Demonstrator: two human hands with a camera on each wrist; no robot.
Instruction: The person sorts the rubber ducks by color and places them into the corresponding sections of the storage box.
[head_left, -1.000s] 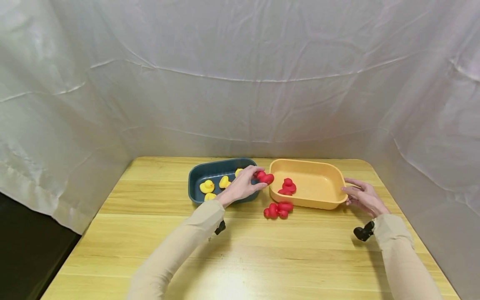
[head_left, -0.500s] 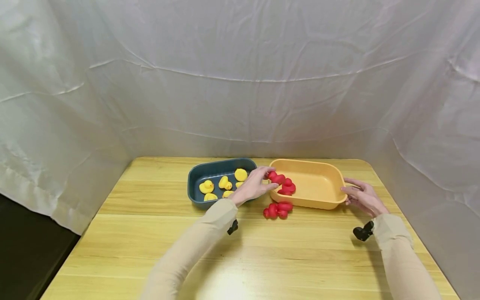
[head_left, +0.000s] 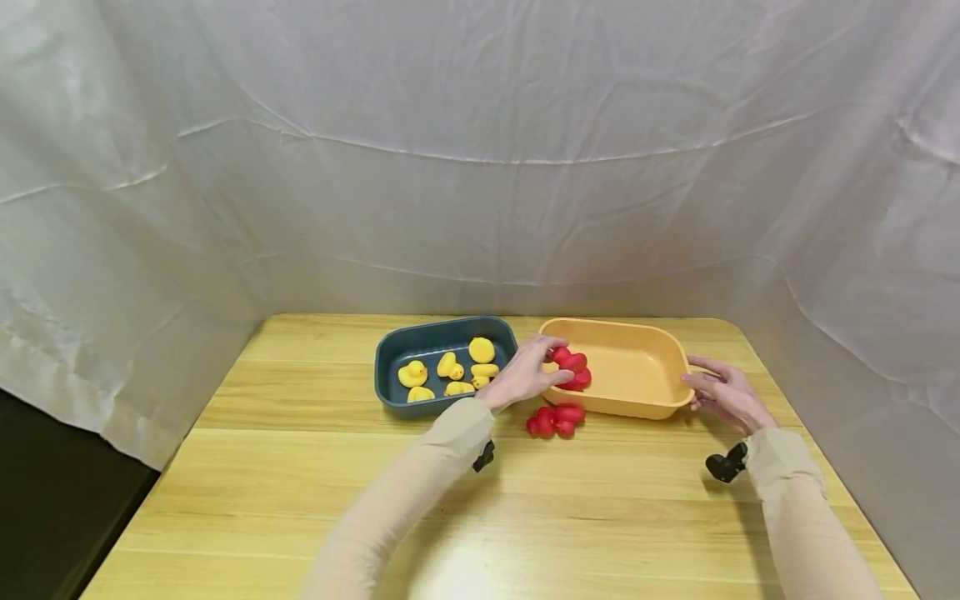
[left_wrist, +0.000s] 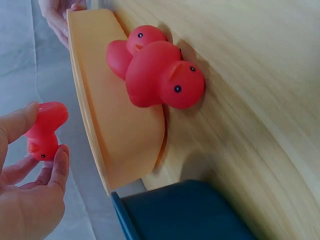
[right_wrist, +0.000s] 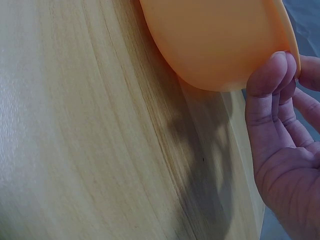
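Observation:
My left hand (head_left: 528, 373) pinches a red rubber duck (left_wrist: 50, 117) between thumb and fingertips, over the left end of an orange plastic bin (head_left: 637, 358). Another red duck (head_left: 580, 382) lies in that bin, partly covered by the held one in the head view. At the bin's right end, my right hand (head_left: 731, 398) grips the rim, its thumb (right_wrist: 270, 75) against the outer wall and fingers behind the edge. Two red ducks (left_wrist: 150, 75) lie close together on the table in front of the orange bin.
Left of the orange bin stands a dark blue bin (head_left: 427, 330) with several yellow rubber ducks (head_left: 413, 373) inside. Both bins sit near the back edge of the wooden table (head_left: 600, 508). A pale grey curtain (head_left: 495, 208) hangs behind and at the sides.
My left hand has carried the red duck rightward, from beside the blue bin to over the orange bin, uncovering more yellow ducks. My right hand has stayed at the rim.

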